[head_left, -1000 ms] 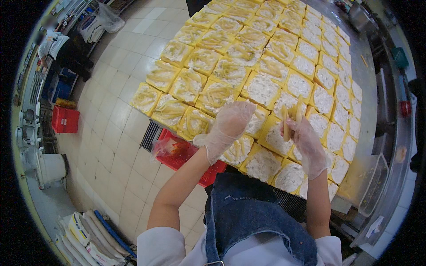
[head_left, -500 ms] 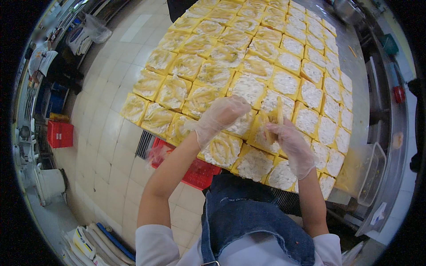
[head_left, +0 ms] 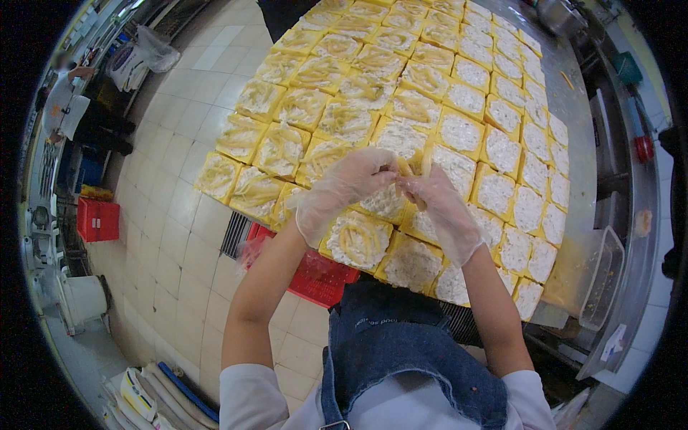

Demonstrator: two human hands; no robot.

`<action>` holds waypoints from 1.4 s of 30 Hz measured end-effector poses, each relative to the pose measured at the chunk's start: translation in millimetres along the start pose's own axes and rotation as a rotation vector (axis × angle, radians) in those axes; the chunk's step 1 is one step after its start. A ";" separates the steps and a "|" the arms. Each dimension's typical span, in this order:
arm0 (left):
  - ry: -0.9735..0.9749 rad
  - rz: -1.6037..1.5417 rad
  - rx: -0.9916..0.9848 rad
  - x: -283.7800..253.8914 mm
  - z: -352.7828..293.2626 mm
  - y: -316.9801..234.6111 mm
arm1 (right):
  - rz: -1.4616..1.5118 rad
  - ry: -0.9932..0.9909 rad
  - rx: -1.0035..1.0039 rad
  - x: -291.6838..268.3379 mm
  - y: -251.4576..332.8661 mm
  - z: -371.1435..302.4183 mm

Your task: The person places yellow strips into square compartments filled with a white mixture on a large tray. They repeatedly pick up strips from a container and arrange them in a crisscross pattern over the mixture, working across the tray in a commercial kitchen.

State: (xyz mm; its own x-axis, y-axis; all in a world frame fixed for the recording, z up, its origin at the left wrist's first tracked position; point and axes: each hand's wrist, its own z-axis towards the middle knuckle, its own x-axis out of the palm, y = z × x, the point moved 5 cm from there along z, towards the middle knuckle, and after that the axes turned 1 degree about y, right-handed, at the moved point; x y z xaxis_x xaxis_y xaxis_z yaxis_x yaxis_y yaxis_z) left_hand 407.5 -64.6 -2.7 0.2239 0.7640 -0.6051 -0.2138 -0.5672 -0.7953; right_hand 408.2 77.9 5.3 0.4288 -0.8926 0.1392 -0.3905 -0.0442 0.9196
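Yellow square cake slices, laid edge to edge in rows, carry a white, lumpy spread. Many of those to the left and far side have soft yellow strips on top. Over the near middle rows my two gloved hands meet. My right hand is closed round several pale yellow strips, whose ends stick up past the fingers. My left hand pinches at the same strips from the left, its fingertips partly hidden. Below it lies a slice with strips arranged on its spread. Both gloves are clear plastic.
A clear plastic tub stands at the table's right edge. Under the near left edge sits a red crate; another red crate is on the tiled floor. A person stands far left. A metal pot is far right.
My right hand has moved left and away from me with the strips, and my left hand has shifted slightly to meet it. At far left, the person has raised an arm.
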 end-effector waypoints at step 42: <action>-0.284 -0.803 -0.513 20.1 -33.0 16.1 | -0.041 -0.036 0.015 10.2 13.8 1.2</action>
State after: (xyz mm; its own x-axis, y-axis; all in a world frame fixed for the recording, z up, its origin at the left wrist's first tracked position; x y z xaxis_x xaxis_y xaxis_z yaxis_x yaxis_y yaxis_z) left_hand 439.9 -68.5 -28.9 -0.1283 0.9869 0.0974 0.3537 0.1373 -0.9252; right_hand 406.2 67.7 18.9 0.4150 -0.9055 0.0882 -0.3855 -0.0872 0.9186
